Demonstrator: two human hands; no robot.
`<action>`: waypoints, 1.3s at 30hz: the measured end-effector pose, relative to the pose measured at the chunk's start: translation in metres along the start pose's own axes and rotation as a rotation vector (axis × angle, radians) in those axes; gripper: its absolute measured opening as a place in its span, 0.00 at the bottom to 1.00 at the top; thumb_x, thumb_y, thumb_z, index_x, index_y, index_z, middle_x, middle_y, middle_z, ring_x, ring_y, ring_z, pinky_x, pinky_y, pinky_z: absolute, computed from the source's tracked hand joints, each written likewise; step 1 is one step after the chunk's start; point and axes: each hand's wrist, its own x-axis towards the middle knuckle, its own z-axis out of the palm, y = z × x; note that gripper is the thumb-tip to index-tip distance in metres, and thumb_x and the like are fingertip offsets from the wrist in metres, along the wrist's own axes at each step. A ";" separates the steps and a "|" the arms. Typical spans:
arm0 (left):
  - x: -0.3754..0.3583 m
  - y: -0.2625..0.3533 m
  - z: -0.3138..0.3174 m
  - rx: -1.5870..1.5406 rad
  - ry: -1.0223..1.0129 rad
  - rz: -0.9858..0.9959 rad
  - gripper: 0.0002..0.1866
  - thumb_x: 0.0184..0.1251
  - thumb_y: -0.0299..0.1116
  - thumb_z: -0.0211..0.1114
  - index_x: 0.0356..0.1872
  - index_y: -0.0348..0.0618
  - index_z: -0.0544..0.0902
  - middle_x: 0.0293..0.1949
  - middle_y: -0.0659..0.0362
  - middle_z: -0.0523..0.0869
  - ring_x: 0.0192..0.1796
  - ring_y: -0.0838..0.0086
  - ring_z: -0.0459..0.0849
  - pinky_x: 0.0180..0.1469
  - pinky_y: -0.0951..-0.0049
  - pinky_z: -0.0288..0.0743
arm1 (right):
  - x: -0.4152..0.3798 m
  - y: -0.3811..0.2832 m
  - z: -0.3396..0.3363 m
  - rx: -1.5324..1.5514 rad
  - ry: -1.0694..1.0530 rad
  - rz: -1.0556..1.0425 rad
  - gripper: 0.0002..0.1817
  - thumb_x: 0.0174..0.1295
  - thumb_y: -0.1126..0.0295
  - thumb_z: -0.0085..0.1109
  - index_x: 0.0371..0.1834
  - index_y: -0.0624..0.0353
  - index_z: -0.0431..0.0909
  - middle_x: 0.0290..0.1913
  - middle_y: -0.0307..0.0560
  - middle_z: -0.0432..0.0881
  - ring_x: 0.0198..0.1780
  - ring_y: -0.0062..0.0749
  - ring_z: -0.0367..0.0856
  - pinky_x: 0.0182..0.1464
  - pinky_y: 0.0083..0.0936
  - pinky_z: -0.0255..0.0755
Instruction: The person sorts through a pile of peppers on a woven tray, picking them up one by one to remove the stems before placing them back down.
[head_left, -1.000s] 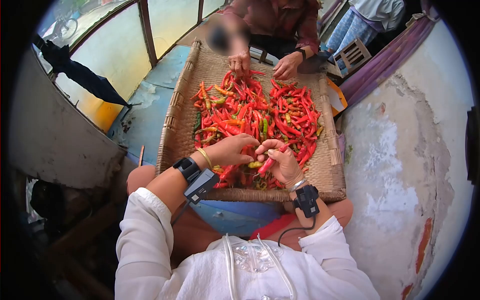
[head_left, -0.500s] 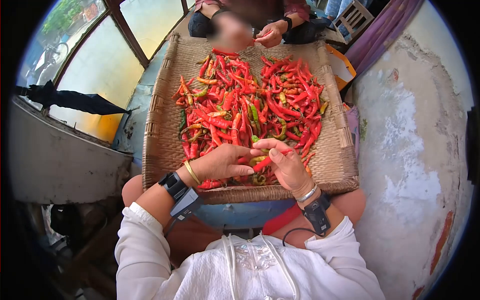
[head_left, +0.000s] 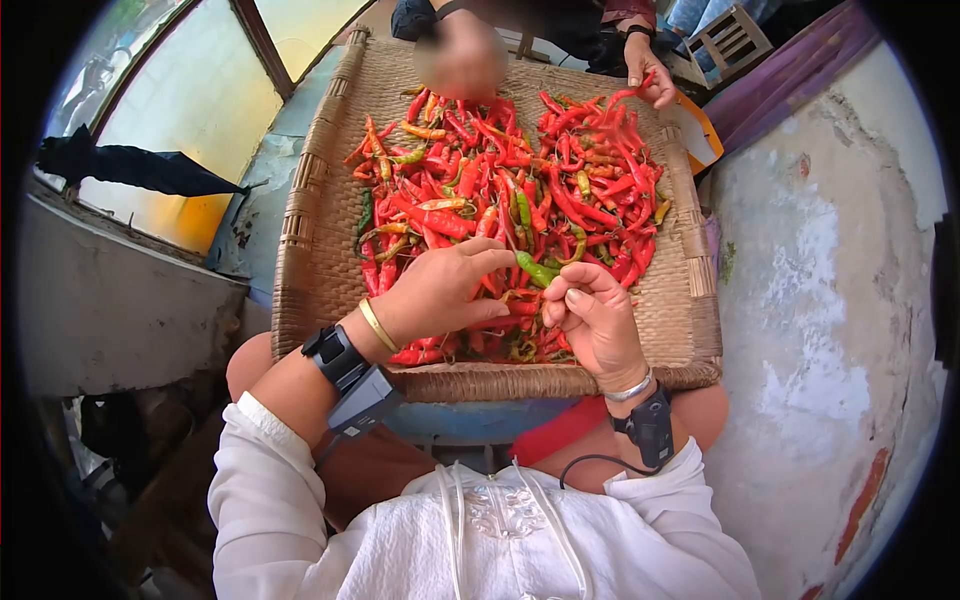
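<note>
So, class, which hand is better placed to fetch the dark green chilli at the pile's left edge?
Probably the left hand: nearer the dark green chilli, its thumb spread; the right hand lies farther across.

I see glossy, smooth-skinned peppers [head_left: 435, 216] against the rough, matt weave of the tray [head_left: 560, 383]. At the near side I make out shiny metal on both bangles [head_left: 377, 325], matt black plastic on the right wrist unit [head_left: 652, 432] and soft cloth in the blouse [head_left: 470, 550]. The right wall [head_left: 820, 270] looks like flaking, rough plaster.
</note>
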 end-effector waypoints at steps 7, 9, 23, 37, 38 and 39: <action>0.001 -0.009 0.003 -0.998 -0.245 -0.415 0.08 0.64 0.33 0.56 0.37 0.38 0.78 0.26 0.66 0.79 0.23 0.88 0.73 0.24 0.84 0.70 | -0.002 0.000 0.003 -0.014 -0.063 0.054 0.10 0.59 0.79 0.47 0.43 0.62 0.72 0.35 0.48 0.78 0.33 0.26 0.78 0.37 0.22 0.75; 0.002 -0.015 0.005 -0.971 -0.004 -0.454 0.07 0.63 0.32 0.57 0.35 0.39 0.78 0.24 0.67 0.79 0.22 0.88 0.73 0.24 0.85 0.67 | 0.000 -0.010 -0.006 -0.025 0.011 0.049 0.10 0.58 0.80 0.46 0.42 0.62 0.72 0.34 0.47 0.78 0.31 0.26 0.78 0.33 0.21 0.76; -0.002 -0.015 0.008 -0.315 -0.068 -0.209 0.06 0.55 0.26 0.59 0.33 0.36 0.80 0.24 0.57 0.82 0.27 0.75 0.80 0.32 0.76 0.73 | 0.066 -0.093 -0.054 -0.328 0.644 -0.387 0.33 0.58 0.70 0.53 0.64 0.61 0.47 0.45 0.48 0.72 0.34 0.28 0.78 0.26 0.20 0.74; -0.011 -0.016 0.006 0.208 -0.299 -0.027 0.12 0.50 0.37 0.60 0.35 0.44 0.80 0.28 0.53 0.81 0.33 0.60 0.80 0.37 0.62 0.73 | 0.036 0.036 0.004 -1.991 -0.426 0.097 0.19 0.43 0.66 0.63 0.40 0.57 0.71 0.35 0.50 0.72 0.42 0.47 0.74 0.41 0.38 0.69; -0.011 -0.017 0.006 0.202 -0.312 -0.034 0.12 0.50 0.37 0.60 0.35 0.44 0.80 0.28 0.53 0.81 0.33 0.60 0.80 0.37 0.62 0.73 | 0.037 0.039 0.001 -1.999 -0.472 0.032 0.19 0.42 0.67 0.63 0.40 0.57 0.72 0.35 0.50 0.72 0.40 0.47 0.74 0.40 0.38 0.70; -0.010 -0.018 0.006 0.193 -0.329 -0.042 0.12 0.50 0.37 0.60 0.35 0.44 0.80 0.28 0.53 0.81 0.33 0.60 0.80 0.37 0.62 0.73 | 0.039 0.044 -0.003 -1.995 -0.495 0.006 0.17 0.42 0.66 0.63 0.37 0.58 0.74 0.34 0.51 0.71 0.38 0.46 0.74 0.38 0.38 0.70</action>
